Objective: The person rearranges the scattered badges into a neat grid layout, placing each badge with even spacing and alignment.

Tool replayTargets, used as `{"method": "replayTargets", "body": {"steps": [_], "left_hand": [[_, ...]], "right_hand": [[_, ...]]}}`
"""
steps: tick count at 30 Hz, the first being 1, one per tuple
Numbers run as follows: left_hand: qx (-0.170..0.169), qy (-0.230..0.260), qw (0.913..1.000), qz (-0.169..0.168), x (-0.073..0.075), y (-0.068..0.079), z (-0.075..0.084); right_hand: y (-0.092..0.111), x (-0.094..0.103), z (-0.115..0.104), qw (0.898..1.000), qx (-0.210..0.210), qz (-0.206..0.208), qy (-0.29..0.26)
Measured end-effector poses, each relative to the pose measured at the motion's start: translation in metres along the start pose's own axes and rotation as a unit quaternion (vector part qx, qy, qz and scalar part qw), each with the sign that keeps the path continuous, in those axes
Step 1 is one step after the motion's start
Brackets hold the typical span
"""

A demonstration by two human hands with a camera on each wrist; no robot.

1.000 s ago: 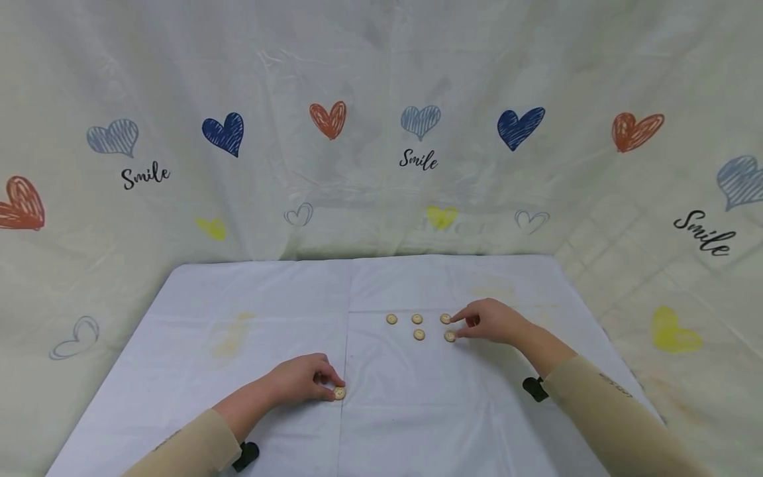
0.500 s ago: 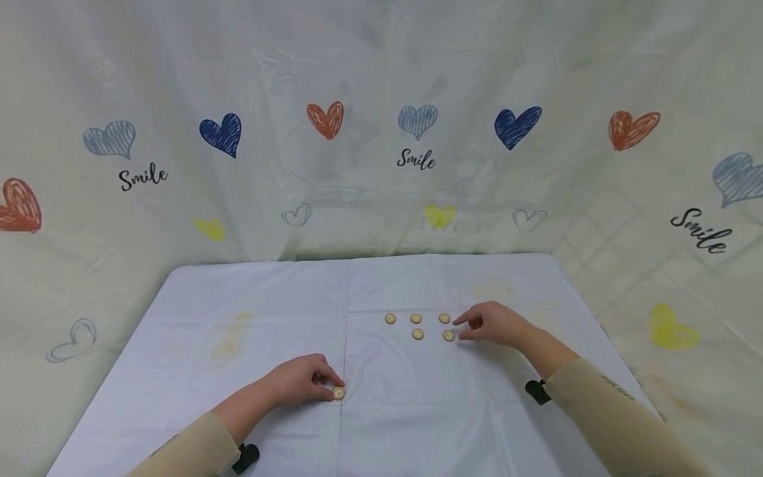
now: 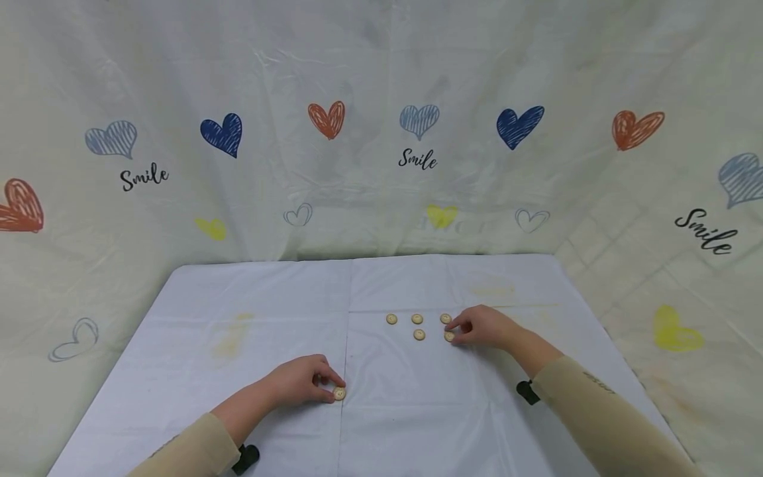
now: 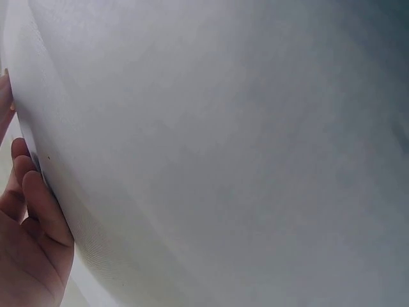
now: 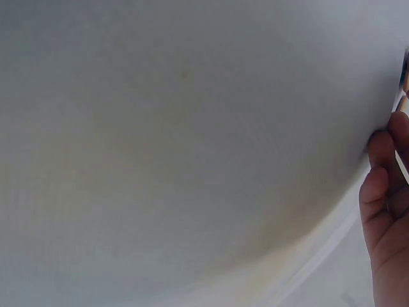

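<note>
In the head view my left hand [image 3: 301,381] pinches a round tan button [image 3: 339,394] between thumb and forefinger, flat on the white cloth near the table's middle crease. Farther back on the right, my right hand [image 3: 484,326] has thumb and forefinger about another tan button [image 3: 449,336], which lies in the front row. Beside it to the left is a button [image 3: 419,335]. Behind them runs a row of three: a left button [image 3: 391,319], a middle button [image 3: 416,318] and a right button [image 3: 445,318], close to my right forefinger. Both wrist views show curled fingers, with no button clearly visible.
A white cloth [image 3: 197,371] with creases and faint yellow stains covers the table. Behind and beside it hangs a pale curtain [image 3: 369,59] printed with hearts and "Smile". A small dark device [image 3: 246,457] sits under the left wrist, another dark device [image 3: 527,392] under the right.
My right hand first drew slightly right, off the two right-end buttons. Now it has come back left and forefinger and thumb close about the front one. My left hand stays put.
</note>
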State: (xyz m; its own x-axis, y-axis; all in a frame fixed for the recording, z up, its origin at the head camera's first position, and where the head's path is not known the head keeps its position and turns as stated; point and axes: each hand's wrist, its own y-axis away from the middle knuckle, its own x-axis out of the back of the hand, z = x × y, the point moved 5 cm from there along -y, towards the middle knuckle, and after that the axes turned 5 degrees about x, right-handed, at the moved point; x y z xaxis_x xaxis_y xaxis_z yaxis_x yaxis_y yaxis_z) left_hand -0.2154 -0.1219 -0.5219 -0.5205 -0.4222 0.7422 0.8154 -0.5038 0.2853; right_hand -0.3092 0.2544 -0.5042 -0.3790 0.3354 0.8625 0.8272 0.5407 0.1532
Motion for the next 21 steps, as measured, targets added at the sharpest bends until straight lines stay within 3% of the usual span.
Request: {"method": "replayTargets", "body": {"steps": [8, 21], "left_hand": [[-0.017, -0.024, 0.9996, 0.007, 0.002, 0.001, 0.002], [-0.093, -0.095, 0.991, -0.017, 0.008, -0.002, 0.017]], "right_hand": [[-0.001, -0.001, -0.001, 1.0, 0.008, 0.007, 0.005], [-0.003, -0.004, 0.001, 1.0, -0.002, 0.006, 0.003]]}}
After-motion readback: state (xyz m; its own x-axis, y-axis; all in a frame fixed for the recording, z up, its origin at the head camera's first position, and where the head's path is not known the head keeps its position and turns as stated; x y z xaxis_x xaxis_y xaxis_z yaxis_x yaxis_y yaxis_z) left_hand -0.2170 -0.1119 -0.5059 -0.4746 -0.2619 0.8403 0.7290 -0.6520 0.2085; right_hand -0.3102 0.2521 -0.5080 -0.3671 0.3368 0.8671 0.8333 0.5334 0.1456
